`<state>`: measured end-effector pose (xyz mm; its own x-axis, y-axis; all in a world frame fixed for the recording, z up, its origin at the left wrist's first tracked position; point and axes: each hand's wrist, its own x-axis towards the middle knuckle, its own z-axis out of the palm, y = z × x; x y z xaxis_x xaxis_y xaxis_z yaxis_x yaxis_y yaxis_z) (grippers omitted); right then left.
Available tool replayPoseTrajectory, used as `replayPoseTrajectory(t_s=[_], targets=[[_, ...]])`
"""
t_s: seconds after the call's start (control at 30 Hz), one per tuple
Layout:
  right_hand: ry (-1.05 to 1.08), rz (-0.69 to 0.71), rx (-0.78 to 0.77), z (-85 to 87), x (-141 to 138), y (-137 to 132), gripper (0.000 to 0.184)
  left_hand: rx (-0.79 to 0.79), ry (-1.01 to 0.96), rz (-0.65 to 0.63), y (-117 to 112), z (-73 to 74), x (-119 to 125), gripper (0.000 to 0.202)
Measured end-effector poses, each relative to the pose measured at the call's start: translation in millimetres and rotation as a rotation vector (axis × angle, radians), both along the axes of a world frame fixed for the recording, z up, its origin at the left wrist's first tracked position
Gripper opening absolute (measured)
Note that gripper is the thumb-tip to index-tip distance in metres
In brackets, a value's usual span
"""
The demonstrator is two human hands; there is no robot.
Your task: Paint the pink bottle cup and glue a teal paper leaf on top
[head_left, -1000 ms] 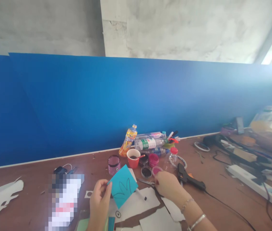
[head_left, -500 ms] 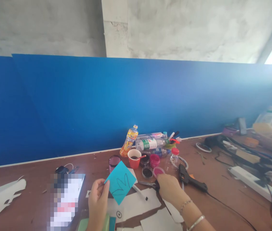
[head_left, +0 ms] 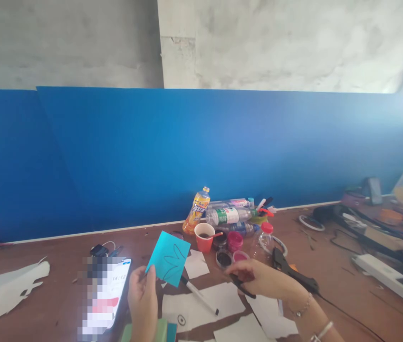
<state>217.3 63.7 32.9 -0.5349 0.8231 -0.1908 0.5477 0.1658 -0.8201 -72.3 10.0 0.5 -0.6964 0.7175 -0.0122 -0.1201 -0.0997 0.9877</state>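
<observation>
My left hand (head_left: 143, 297) pinches the lower left edge of a blue square of paper (head_left: 169, 258) that has dark leaf-like lines drawn on it. To its right, my right hand (head_left: 258, 280) holds scissors (head_left: 241, 286) by their black handles; the blades are hard to make out now. A white marker (head_left: 201, 297) with a black end lies on the white paper (head_left: 173, 311) between my hands. Beyond the blue square is a small white paper piece (head_left: 197, 265). Green sticky notes (head_left: 162, 330) lie beneath my left wrist.
A lit phone (head_left: 110, 294) lies at the left, near cut white paper (head_left: 5, 294). Behind my hands stand a red cup (head_left: 204, 242), an orange drink bottle (head_left: 196, 211), paint pots (head_left: 235, 241) and plastic bottles (head_left: 228, 215). Rightward are a glue gun (head_left: 292, 270) and a power strip (head_left: 394, 280).
The blue paper has turned and moved slightly left and up. My right hand has shifted right with the scissors, away from the paper, and the marker shows more. The view has swung slightly left.
</observation>
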Motion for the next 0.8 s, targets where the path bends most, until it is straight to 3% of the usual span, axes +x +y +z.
replayPoseTrajectory(t_s=[0.17,0.3,0.5,0.63,0.8], targets=[[0.313,0.107,-0.337,-8.2,-18.2,-0.2,0.037,0.016,-0.013,-0.008,0.7,-2.1,0.9,0.046],[0.243,0.129,-0.466,-19.9,-37.4,-3.9,0.042,0.020,-0.007,-0.030,1.5,-6.3,-1.5,0.046],[0.327,0.162,-0.426,-22.5,-61.5,-14.7,0.047,0.055,0.031,-0.082,2.6,-10.7,-2.2,0.044],[0.457,0.179,-0.381,-23.3,-71.0,-17.4,0.053,0.032,0.066,-0.126,-1.6,-1.9,3.3,0.042],[0.554,0.147,-0.314,-29.4,-74.0,-16.4,0.055,0.054,-0.056,-0.233,-5.0,12.3,13.4,0.048]])
